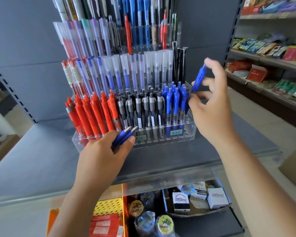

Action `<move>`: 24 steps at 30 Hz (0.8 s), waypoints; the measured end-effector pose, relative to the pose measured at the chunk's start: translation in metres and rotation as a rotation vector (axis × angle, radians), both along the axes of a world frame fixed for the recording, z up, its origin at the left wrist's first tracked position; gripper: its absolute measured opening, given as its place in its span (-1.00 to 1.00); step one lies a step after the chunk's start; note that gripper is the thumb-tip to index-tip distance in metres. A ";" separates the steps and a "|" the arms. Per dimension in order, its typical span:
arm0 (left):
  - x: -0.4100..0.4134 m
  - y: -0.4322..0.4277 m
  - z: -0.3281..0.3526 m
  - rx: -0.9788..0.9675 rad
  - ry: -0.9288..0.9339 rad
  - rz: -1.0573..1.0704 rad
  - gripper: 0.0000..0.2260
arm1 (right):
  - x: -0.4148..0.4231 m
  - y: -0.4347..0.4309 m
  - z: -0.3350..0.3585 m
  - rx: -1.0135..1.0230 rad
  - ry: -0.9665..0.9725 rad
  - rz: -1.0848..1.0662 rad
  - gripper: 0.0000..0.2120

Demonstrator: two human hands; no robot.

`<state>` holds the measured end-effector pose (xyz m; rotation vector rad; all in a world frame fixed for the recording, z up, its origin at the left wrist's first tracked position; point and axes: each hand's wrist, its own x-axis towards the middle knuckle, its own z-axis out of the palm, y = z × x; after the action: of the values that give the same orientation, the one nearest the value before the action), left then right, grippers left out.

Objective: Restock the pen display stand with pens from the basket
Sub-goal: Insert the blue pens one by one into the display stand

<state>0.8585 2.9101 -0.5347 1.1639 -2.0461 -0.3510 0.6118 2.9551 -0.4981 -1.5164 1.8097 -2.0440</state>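
A clear acrylic pen display stand (189, 132) sits on a grey shelf, its front row filled with red, black and blue pens (175, 103). My left hand (102, 154) grips two blue pens (124, 135) just in front of the stand's base, their silver tips pointing up and right. My right hand (212, 106) pinches one blue pen (199, 79) at the stand's right end, held above the blue pens' section. A yellow perforated basket (108, 206) shows below the shelf edge.
The grey shelf (32, 159) extends left of the stand. Below it lie tape rolls (146, 219), white "Versatile" boxes (217, 197) and red packs (104, 226). Shelves with packaged goods (272, 48) run along the right.
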 end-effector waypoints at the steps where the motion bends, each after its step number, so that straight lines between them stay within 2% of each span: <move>1: 0.000 0.000 0.000 -0.002 0.000 -0.001 -0.65 | -0.001 0.000 0.000 0.011 0.013 -0.006 -0.35; 6: 0.000 -0.001 -0.001 -0.006 -0.006 -0.005 -0.64 | -0.001 0.000 -0.002 0.104 0.088 -0.010 -0.43; 16: 0.000 -0.001 -0.001 -0.009 -0.021 -0.001 -0.64 | -0.002 0.003 0.000 0.122 0.196 -0.086 -0.38; 20: 0.000 -0.001 -0.001 -0.006 -0.018 -0.001 -0.64 | 0.008 0.011 0.015 0.025 0.232 -0.144 -0.39; 24: 0.000 -0.003 -0.001 -0.016 -0.017 -0.008 -0.65 | 0.037 0.016 0.029 -0.119 0.374 -0.115 -0.58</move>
<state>0.8582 2.9076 -0.5361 1.1534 -2.0655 -0.3291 0.6488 2.9716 -0.4689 -1.9875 1.9653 -2.0602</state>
